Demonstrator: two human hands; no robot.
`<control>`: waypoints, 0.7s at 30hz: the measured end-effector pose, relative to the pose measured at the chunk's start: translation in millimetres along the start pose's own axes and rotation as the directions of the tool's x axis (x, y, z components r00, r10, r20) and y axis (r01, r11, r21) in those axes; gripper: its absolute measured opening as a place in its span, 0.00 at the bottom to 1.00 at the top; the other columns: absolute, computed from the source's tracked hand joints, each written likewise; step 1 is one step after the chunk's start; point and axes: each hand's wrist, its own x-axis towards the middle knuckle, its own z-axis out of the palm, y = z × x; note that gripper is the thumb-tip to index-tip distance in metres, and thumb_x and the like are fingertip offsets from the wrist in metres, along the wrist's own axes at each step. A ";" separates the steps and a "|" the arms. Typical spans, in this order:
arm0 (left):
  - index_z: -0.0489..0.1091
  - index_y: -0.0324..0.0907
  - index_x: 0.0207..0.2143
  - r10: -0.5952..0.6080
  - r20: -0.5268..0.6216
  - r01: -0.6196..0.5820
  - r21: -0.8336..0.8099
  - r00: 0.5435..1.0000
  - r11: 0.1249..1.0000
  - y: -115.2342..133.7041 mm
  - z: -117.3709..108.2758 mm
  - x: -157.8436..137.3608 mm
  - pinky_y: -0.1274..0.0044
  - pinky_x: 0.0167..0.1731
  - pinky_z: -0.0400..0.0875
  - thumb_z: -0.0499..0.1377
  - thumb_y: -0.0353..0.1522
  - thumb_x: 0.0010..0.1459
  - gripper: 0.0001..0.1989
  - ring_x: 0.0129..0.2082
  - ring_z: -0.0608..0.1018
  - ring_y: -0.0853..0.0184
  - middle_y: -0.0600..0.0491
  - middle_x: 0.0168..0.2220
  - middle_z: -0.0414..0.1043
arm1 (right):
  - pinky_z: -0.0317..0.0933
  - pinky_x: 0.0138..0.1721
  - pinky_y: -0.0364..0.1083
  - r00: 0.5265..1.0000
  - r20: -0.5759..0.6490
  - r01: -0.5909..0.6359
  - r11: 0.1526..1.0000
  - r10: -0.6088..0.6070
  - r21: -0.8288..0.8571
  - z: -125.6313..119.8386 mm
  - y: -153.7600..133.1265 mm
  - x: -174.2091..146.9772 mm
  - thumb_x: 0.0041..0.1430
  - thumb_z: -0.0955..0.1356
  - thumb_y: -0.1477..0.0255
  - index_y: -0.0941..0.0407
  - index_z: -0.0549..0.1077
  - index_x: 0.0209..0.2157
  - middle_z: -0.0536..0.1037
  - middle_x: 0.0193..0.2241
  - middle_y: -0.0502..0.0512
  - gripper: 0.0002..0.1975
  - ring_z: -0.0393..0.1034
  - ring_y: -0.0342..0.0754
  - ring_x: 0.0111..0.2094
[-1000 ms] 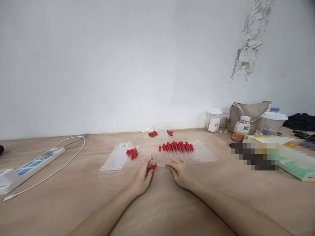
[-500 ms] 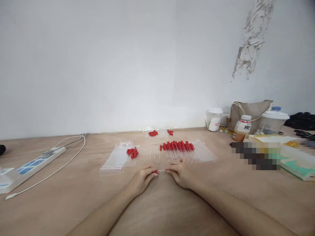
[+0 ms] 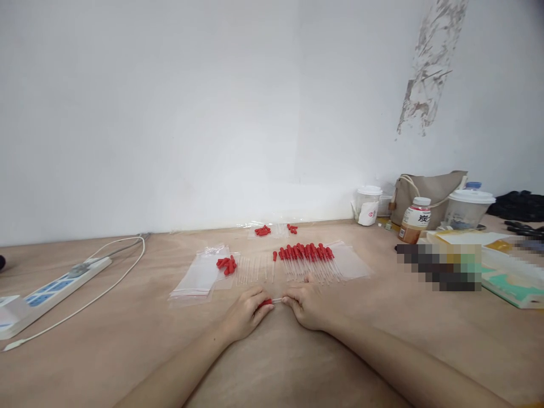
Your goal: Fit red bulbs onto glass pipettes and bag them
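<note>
Dropper row: the red-topped droppers (image 3: 308, 255) lie side by side, bulbs toward the wall (image 3: 272, 113); places below are told from this row.
Red bulb: this one (image 3: 266, 303) is on the near side of the row, toward its left end, partly hidden by fingers.
Left hand: the hand (image 3: 245, 313) has thumb and fingers clamped on the red bulb; a grip near the bulb's mouth should keep it from folding.
Clear tube: the thin tube (image 3: 277, 300) spans the gap between the hands, nearer than the row, one end at the bulb; how deep it sits cannot be told.
Right hand: the hand (image 3: 309, 309) pinches the tube's other end; holding closer to the bulb would likely lessen bending.
Alignment: tube and bulb look roughly in line; steady, straight pressure with a slight twist seems best.
Spare tubes: these (image 3: 250, 271) lie left of the row.
Loose bulbs: the pile (image 3: 226, 264) sits farther left of it.
</note>
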 end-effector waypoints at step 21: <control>0.68 0.45 0.37 -0.274 -0.582 0.493 0.257 0.766 0.831 -59.1 -19.6 6.2 0.67 0.39 0.60 0.55 0.32 0.51 0.09 0.42 0.65 0.56 0.49 0.39 0.66 | 0.49 0.32 0.44 0.861 0.024 -0.507 0.861 0.508 -0.024 -16.5 11.9 49.0 0.55 0.57 0.64 0.55 0.72 0.21 0.74 0.22 0.52 0.19 0.66 0.45 0.27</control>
